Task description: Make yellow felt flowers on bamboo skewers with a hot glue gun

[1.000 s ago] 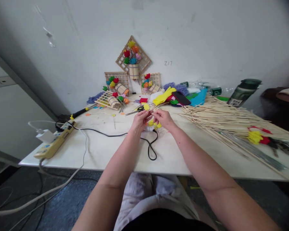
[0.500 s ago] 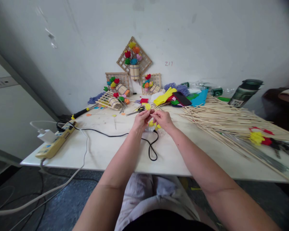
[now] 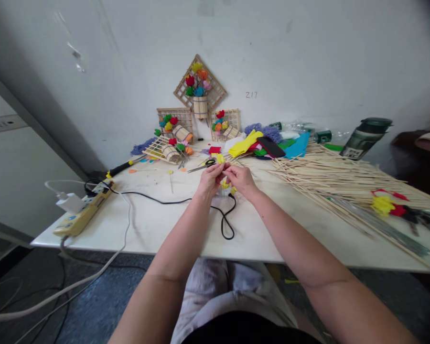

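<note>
Pinching something too small to tell, left hand (image 3: 211, 179) and right hand (image 3: 241, 180) meet beside ruffled yellow scraps (image 3: 220, 158).

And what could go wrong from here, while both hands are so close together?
The scissors lie close beside the left hand; a careless move could perhaps nick a finger. The black cable loops between the forearms, so an arm might snag it.

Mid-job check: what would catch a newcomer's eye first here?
Probably the diamond-shaped lattice up against the wall, with bright flowers in front of it. Then the broad spread of thin sticks on the right of the table, and the yellow power strip near its left end.
</note>
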A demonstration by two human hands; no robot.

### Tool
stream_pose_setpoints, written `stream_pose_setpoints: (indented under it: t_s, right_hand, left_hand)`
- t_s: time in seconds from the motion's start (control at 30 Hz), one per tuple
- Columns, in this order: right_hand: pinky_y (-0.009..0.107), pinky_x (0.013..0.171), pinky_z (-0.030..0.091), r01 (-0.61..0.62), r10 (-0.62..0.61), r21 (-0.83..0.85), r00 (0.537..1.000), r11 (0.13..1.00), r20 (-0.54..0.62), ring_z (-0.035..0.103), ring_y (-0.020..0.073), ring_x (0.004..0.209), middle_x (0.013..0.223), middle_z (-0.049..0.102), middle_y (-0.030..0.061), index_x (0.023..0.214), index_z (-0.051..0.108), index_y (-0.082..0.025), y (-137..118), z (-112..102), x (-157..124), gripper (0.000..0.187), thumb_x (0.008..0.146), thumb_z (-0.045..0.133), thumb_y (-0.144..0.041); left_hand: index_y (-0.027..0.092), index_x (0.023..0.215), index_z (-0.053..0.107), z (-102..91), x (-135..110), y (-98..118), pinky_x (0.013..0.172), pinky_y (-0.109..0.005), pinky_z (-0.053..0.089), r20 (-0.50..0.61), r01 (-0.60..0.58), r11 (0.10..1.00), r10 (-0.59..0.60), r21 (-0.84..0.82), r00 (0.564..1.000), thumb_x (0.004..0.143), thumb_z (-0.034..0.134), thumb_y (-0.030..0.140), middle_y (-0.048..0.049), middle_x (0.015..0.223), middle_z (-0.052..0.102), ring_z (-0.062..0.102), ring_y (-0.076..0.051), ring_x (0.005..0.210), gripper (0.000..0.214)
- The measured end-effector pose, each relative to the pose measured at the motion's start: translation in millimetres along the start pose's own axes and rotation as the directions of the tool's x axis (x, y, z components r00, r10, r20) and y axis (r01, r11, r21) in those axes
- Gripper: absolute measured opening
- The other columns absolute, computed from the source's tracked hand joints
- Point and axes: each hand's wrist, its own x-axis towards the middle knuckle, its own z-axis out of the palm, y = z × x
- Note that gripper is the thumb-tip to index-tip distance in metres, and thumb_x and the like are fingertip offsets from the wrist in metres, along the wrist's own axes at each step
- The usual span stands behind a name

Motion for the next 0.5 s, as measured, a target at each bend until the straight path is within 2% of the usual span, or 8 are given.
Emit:
stream_pose_setpoints:
  t_s: [0.3, 0.5]
  right_hand:
    - [0.024, 0.056, 0.040, 0.009, -0.008, -0.071, 1.000, 0.997, 0.009, 0.056, 0.0131, 0.051, 0.052, 0.060, -0.0012, 0.070, 0.063, -0.020, 0.3, 2.8, 0.9, 0.017, 0.082, 0.053, -0.028]
    - [0.027, 0.058, 0.041, 0.012, -0.012, -0.158, 1.000, 0.987, -0.001, 0.058, 0.0159, 0.056, 0.058, 0.064, 0.0010, 0.074, 0.066, -0.021, -4.0, 3.8, 0.1, 0.014, 0.080, 0.056, -0.030]
  left_hand:
    - [0.010, 0.071, 0.068, 0.6, -0.5, 0.8, 0.064, -0.023, 0.049, -0.013, -0.014, 1.000, 0.014, 0.010, 1.000, 0.062, 0.075, 0.013, -0.0060, 0.074, 0.070, 0.063, -0.012, 0.064, 0.012]
    - [0.011, 0.074, 0.068, 1.2, -0.8, 2.5, 0.077, -0.026, 0.049, -0.059, -0.041, 0.999, 0.040, -0.008, 0.997, 0.063, 0.073, 0.012, -0.0074, 0.079, 0.071, 0.067, -0.016, 0.080, 0.012]
